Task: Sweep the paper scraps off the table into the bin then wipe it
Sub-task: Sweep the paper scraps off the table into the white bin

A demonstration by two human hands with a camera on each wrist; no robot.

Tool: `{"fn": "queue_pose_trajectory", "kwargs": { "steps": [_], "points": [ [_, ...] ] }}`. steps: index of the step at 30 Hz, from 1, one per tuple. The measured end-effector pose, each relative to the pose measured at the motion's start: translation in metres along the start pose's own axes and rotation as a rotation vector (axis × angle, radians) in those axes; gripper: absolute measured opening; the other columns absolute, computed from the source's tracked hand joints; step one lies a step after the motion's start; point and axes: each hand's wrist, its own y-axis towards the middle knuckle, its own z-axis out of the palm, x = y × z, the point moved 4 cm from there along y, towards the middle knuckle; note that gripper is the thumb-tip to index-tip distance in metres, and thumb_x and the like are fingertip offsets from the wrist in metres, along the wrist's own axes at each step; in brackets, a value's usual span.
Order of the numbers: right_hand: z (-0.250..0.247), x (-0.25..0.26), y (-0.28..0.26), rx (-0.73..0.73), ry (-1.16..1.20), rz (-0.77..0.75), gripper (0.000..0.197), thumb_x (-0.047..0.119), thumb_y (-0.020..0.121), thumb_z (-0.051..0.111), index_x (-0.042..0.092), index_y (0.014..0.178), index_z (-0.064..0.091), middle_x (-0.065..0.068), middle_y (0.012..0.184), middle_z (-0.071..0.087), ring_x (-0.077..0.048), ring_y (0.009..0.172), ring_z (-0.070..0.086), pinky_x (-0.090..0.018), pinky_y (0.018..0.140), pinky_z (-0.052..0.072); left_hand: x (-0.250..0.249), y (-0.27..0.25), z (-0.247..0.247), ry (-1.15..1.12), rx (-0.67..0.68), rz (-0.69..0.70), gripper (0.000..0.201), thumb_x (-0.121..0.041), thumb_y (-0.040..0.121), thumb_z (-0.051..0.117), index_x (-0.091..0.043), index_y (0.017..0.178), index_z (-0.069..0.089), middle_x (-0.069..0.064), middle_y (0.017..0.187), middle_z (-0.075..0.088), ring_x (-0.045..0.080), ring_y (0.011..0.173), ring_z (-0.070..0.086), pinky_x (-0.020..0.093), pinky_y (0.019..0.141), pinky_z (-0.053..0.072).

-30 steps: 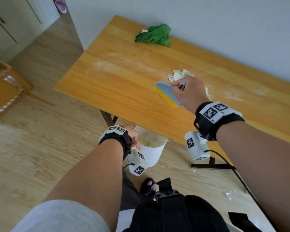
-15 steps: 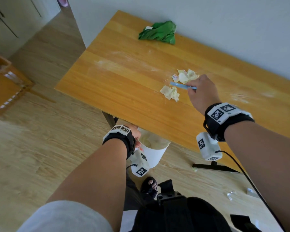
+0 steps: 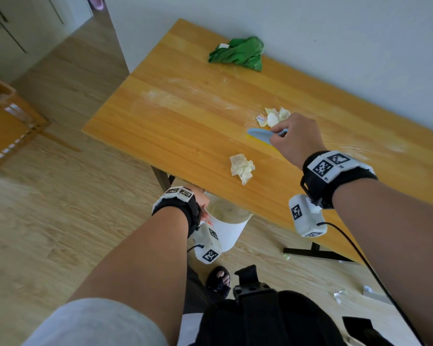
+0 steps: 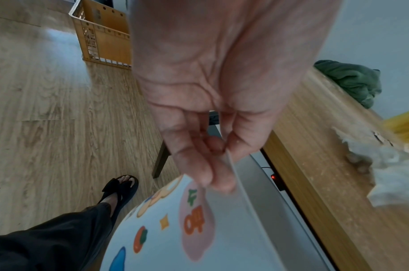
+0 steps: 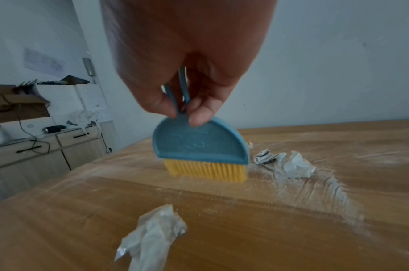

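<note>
My right hand (image 3: 294, 138) (image 5: 187, 106) grips the handle of a small blue brush with yellow bristles (image 3: 259, 136) (image 5: 201, 155), bristles down on the wooden table (image 3: 185, 116). A cluster of crumpled paper scraps (image 3: 273, 116) (image 5: 284, 163) lies just beyond the brush. One more crumpled scrap (image 3: 242, 167) (image 5: 152, 234) lies nearer the table's front edge. My left hand (image 3: 203, 203) (image 4: 212, 161) pinches the rim of a white bin (image 3: 226, 228) (image 4: 198, 229), held below the table's front edge. A green cloth (image 3: 240, 53) (image 4: 351, 82) lies bunched at the table's far side by the wall.
White dust streaks (image 5: 314, 187) mark the table around the scraps. A wooden crate (image 3: 8, 126) stands on the floor at the left. Small scraps (image 3: 339, 294) lie on the floor near the black table foot (image 3: 318, 253). My sandalled foot (image 3: 219, 277) is beneath the bin.
The brush swept one scrap towards the front edge, then went back beside the far cluster. My left hand has kept the bin under the edge.
</note>
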Motion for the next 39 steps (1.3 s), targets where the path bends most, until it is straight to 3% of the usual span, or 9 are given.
{"fn": "queue_pose_trajectory", "kwargs": {
  "steps": [9, 12, 14, 17, 20, 23, 28, 34, 39],
  "points": [
    [0.033, 0.021, -0.018, 0.351, -0.144, -0.051, 0.024, 0.014, 0.089, 0.056, 0.009, 0.099, 0.077, 0.003, 0.051, 0.051, -0.013, 0.044, 0.042, -0.021, 0.043, 0.034, 0.005, -0.004, -0.004, -0.04, -0.009, 0.049, 0.04, -0.004, 0.095, 0.049, 0.0, 0.135, 0.048, 0.024, 0.121, 0.065, 0.024, 0.064, 0.063, 0.023, 0.06, 0.054],
    [0.036, 0.025, -0.024, 0.418, -0.112, -0.041, 0.029, 0.016, 0.086, 0.056, -0.004, 0.097, 0.074, -0.012, 0.054, 0.056, -0.023, 0.047, 0.057, -0.024, 0.045, 0.035, 0.006, -0.004, -0.001, -0.065, -0.015, 0.049, 0.041, -0.003, 0.096, 0.049, -0.001, 0.136, 0.048, 0.023, 0.121, 0.065, 0.023, 0.062, 0.064, 0.022, 0.058, 0.054],
    [0.039, 0.026, -0.028, 0.474, -0.074, -0.033, 0.033, 0.015, 0.085, 0.056, -0.011, 0.101, 0.069, -0.02, 0.058, 0.056, -0.013, 0.043, 0.064, -0.023, 0.047, 0.036, 0.005, -0.006, 0.001, -0.067, -0.015, 0.05, 0.04, -0.002, 0.096, 0.048, -0.001, 0.136, 0.048, 0.023, 0.121, 0.065, 0.025, 0.063, 0.063, 0.022, 0.057, 0.053],
    [0.041, 0.029, -0.035, 0.541, -0.043, -0.029, 0.035, 0.015, 0.087, 0.055, -0.014, 0.105, 0.064, -0.015, 0.057, 0.051, -0.004, 0.038, 0.062, -0.023, 0.047, 0.034, 0.004, -0.01, 0.004, -0.059, -0.008, 0.062, 0.04, -0.003, 0.095, 0.048, 0.0, 0.135, 0.048, 0.024, 0.121, 0.065, 0.027, 0.068, 0.064, 0.023, 0.059, 0.054],
    [0.036, 0.03, -0.039, 0.546, -0.004, -0.033, 0.032, 0.014, 0.087, 0.058, -0.013, 0.102, 0.066, 0.011, 0.037, 0.056, -0.003, 0.038, 0.06, -0.024, 0.05, 0.04, 0.004, -0.01, 0.005, -0.046, -0.012, 0.069, 0.039, -0.002, 0.095, 0.049, 0.0, 0.135, 0.048, 0.023, 0.118, 0.066, 0.027, 0.068, 0.065, 0.024, 0.059, 0.055],
    [0.027, 0.028, -0.04, 0.511, 0.049, -0.038, 0.02, 0.014, 0.085, 0.062, 0.0, 0.092, 0.075, 0.012, 0.045, 0.06, -0.006, 0.044, 0.062, -0.021, 0.051, 0.048, 0.004, -0.008, 0.006, -0.036, -0.024, 0.065, 0.038, -0.003, 0.095, 0.049, 0.001, 0.133, 0.049, 0.022, 0.115, 0.068, 0.025, 0.06, 0.066, 0.022, 0.056, 0.054],
    [0.006, 0.014, -0.029, 0.298, 0.062, -0.041, 0.017, 0.013, 0.089, 0.057, 0.01, 0.093, 0.073, -0.01, 0.094, 0.069, -0.023, 0.064, 0.064, -0.026, 0.053, 0.049, 0.002, -0.007, 0.011, -0.025, -0.018, 0.061, 0.038, -0.004, 0.096, 0.049, 0.002, 0.133, 0.049, 0.023, 0.118, 0.067, 0.021, 0.057, 0.064, 0.02, 0.054, 0.052],
    [-0.029, -0.059, -0.01, -0.066, -0.055, 0.142, 0.027, 0.008, 0.089, 0.05, 0.007, 0.101, 0.075, -0.015, 0.076, 0.066, -0.025, 0.053, 0.05, -0.023, 0.046, 0.036, 0.001, 0.003, 0.018, -0.02, -0.005, 0.045, 0.04, -0.003, 0.095, 0.05, -0.002, 0.136, 0.048, 0.023, 0.121, 0.065, 0.025, 0.063, 0.064, 0.026, 0.062, 0.057],
    [-0.027, -0.116, -0.015, -0.118, -0.16, 0.343, 0.029, 0.012, 0.096, 0.044, 0.0, 0.107, 0.068, -0.021, 0.117, 0.061, -0.037, 0.068, 0.061, -0.038, 0.06, 0.052, 0.001, 0.007, 0.018, -0.012, -0.006, 0.028, 0.043, -0.004, 0.096, 0.049, -0.002, 0.138, 0.045, 0.024, 0.122, 0.065, 0.025, 0.063, 0.064, 0.021, 0.057, 0.054]
  ]
}}
